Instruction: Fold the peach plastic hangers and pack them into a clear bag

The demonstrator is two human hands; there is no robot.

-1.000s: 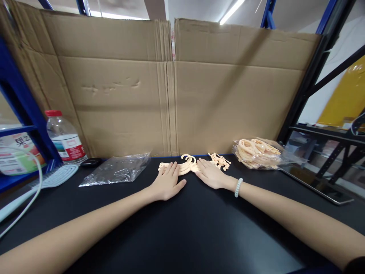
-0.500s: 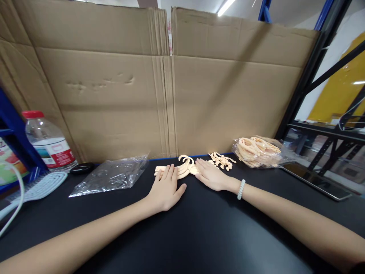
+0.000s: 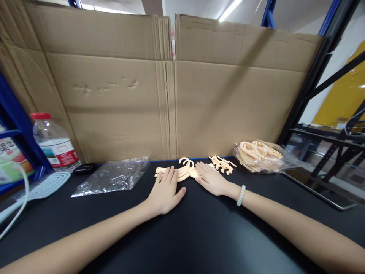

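Note:
Several peach-coloured plastic hangers (image 3: 182,173) lie overlapped on the black table, their hooks pointing to the back. My left hand (image 3: 165,190) rests flat over their left arms, fingers stretched out and thumb apart. On the right ends lies my right hand (image 3: 212,178), also flat with straight fingers, hiding part of the hangers. Just beyond my right hand is a loose heap of small peach plastic pieces (image 3: 222,164). Neither hand is wrapped around anything.
A clear bag of peach hangers (image 3: 258,156) sits at the right beside a dark tablet (image 3: 319,188). To the left are a flat clear plastic bag (image 3: 111,176), a black mouse-like object (image 3: 84,168), a hairbrush (image 3: 54,184) and a bottle (image 3: 57,146). Cardboard (image 3: 119,95) stands behind.
The view has shifted slightly, so things sit a little lower and further right. Both hands stay flat on the hangers.

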